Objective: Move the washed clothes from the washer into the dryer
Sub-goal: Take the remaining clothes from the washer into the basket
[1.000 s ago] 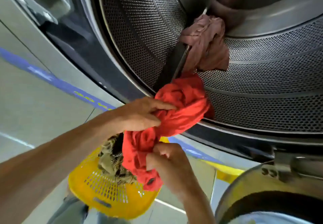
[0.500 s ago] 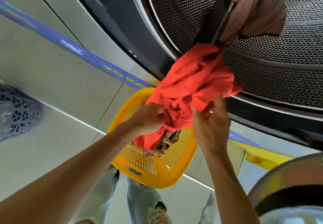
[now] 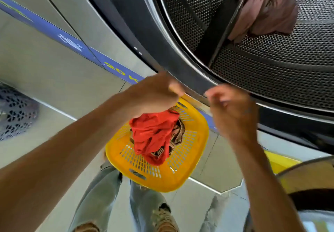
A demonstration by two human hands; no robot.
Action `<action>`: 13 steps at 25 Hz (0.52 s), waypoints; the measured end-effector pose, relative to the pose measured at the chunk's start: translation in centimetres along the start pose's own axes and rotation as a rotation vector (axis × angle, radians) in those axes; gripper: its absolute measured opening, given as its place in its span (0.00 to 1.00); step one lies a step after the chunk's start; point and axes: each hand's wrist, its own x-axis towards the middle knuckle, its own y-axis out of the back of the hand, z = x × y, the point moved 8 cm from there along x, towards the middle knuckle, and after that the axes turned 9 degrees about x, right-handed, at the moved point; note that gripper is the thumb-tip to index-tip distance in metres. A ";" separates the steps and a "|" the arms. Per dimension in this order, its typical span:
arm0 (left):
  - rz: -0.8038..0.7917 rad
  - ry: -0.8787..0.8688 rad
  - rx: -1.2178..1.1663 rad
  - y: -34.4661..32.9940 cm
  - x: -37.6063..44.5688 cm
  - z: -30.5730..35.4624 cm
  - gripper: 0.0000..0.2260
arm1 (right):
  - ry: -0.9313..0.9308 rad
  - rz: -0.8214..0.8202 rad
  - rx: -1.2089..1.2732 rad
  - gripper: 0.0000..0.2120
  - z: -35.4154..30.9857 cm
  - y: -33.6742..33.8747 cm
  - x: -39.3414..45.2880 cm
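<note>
Red garment (image 3: 153, 135) sits in the yellow laundry basket (image 3: 191, 164), below both hands, on top of a patterned brown piece (image 3: 178, 134). Left hand (image 3: 153, 94) is loosely curled above it, blurred; can't tell if it grips the cloth's top edge. Right hand (image 3: 233, 112) is empty, fingers spread, near the washer door rim (image 3: 180, 68). Step: unloading washer into basket. Mauve garment (image 3: 265, 9) remains up in the drum (image 3: 289, 65), well beyond the hands. Next likely calls for reaching in past the drum paddle (image 3: 222, 32) to grab it.

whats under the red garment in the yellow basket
A brown patterned garment peeks out beneath the red garment in the yellow basket. Most of it is covered.
</note>
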 end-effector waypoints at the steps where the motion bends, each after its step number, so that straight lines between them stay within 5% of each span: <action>1: 0.030 -0.089 -0.113 1.3 0.4 2.2 0.15 | 0.036 0.080 0.040 0.09 -1.1 2.1 2.2; 5: 0.274 -0.245 -0.236 6.2 3.0 8.4 0.19 | 0.085 0.340 0.128 0.10 -2.7 6.8 11.0; 8: 0.424 -0.293 0.025 6.8 6.0 9.6 0.19 | 0.112 0.323 0.017 0.04 -2.4 6.0 16.5; 13: 0.384 -0.217 0.270 5.6 9.8 9.5 0.16 | 0.074 0.083 -0.289 0.30 0.4 3.3 25.6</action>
